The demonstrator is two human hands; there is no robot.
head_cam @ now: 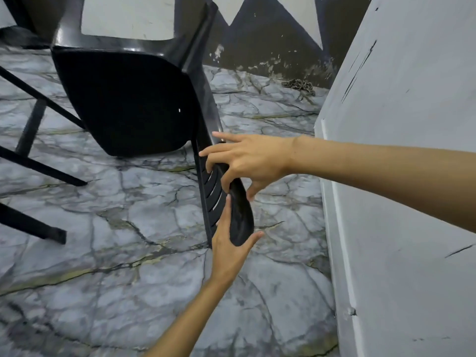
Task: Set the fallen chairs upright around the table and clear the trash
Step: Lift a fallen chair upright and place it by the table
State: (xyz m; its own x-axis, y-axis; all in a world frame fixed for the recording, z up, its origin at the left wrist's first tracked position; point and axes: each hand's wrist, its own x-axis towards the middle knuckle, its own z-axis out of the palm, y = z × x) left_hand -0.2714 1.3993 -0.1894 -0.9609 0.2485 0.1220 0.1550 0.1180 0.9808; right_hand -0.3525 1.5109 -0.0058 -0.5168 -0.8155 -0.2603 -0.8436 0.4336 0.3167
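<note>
Left hand, entering from 6 o'clock: thumb and fingers parted, cupping the lower end of the chair backrest; grip looks loose, not clamped. Right hand, entering from 3 o'clock: fingers spread, index and middle extended, the others curled over the backrest edge, thumb below it.

Chair lies tipped on the floor, centre to 11 o'clock of view. Backrest nearest, seat underside facing the camera, legs pointing away toward 12 o'clock. Long axis runs roughly 5 to 11 o'clock.

Judgement: moulded black plastic, so probably light, stiff, slightly slick and glossy. The slotted backrest rim is the sensible hold; both hands there should give leverage to swing it upright.

Table legs at 9 o'clock. Wall close at 3 o'clock, so little room to swing.
</note>
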